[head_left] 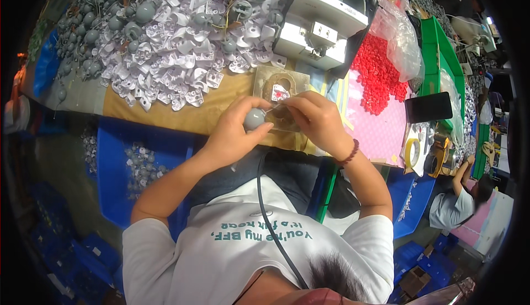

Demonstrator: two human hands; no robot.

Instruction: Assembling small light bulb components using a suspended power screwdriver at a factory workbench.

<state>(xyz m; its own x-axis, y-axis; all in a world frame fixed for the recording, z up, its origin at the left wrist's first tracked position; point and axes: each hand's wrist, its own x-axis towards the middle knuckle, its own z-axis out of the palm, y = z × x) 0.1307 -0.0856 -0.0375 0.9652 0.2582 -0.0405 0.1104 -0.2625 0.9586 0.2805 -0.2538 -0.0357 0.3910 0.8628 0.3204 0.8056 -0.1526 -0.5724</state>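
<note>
My left hand (236, 131) is closed around a smooth grey ball-shaped part (254, 119), held between thumb and fingers at the table's front edge. Beside it, my right hand (317, 118) pinches something thin, perhaps a wire, close to the ball; the fingers hide most of it. Just beyond both hands lies a worn metal fixture plate (301, 82) with a rounded recess. In that recess sits a small white plastic part (276, 89) with a red piece (280, 94) on it.
White plastic parts (160, 56) and grey balls (144, 12) are heaped at the far left. A white machine (320, 26) stands behind the fixture. Red pieces (381, 67), a black phone (428, 107) and yellow tape (412, 152) lie right. Below the table, a blue bin (113, 167) holds grey parts.
</note>
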